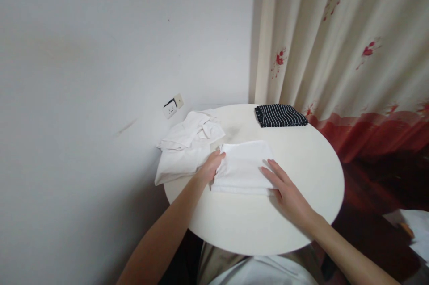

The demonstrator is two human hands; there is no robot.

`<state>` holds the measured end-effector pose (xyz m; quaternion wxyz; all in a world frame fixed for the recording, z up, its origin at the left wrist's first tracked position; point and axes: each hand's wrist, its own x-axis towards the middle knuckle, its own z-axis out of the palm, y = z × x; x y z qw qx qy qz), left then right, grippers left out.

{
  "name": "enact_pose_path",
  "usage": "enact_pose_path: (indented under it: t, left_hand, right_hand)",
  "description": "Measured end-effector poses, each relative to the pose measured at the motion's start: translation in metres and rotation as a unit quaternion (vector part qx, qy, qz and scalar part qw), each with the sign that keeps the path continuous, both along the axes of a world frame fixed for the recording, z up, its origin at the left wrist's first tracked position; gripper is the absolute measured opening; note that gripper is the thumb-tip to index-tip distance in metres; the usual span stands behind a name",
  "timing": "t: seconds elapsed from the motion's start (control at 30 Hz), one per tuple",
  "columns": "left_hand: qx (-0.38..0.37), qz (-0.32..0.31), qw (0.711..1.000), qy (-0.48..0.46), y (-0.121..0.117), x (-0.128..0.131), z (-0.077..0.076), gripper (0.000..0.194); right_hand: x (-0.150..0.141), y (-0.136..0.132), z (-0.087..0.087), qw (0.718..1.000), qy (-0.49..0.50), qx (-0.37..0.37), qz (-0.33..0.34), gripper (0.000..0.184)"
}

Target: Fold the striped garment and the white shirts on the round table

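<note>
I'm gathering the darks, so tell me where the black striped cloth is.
In the head view, the folded black striped cloth lies near the far right edge of the round table, by the curtain, beyond the right hand.

Cloth [246, 166] on table [241, 227], garment pile [187, 132] left, bundle [281, 116] behind right, curtain [301, 52] beyond, perhaps fabric [419, 227] far right
</note>
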<state>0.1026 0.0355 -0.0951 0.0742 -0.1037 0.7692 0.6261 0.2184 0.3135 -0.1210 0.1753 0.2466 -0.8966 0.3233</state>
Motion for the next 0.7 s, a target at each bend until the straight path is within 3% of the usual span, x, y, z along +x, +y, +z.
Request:
enact_pose_path:
  t: [0.27,0.43,0.57,0.63,0.7]
  left_hand:
    - [0.091,-0.044,0.994,-0.04,-0.003,0.005,0.01,0.034]
    - [0.081,-0.05,0.995,0.01,-0.003,0.004,0.006,0.027]
    - [-0.053,0.045,0.989,0.133,-0.004,-0.001,0.003,0.031]
    - [-0.167,0.056,0.959,0.222,-0.003,-0.001,0.008,0.032]
    - [-0.271,0.009,0.913,0.306,0.002,0.001,0.018,0.034]
  right_hand:
    - [-0.004,0.001,-0.011,0.994,0.053,0.09,0.009,0.094]
    - [-0.004,0.0,-0.013,0.992,0.064,0.106,-0.005,0.091]
    - [-0.003,-0.002,-0.01,0.99,0.07,0.125,-0.012,0.09]
    - [-0.003,-0.003,-0.008,0.988,0.071,0.135,-0.012,0.089]
    - [-0.004,-0.004,-0.006,0.987,0.069,0.144,-0.011,0.089]
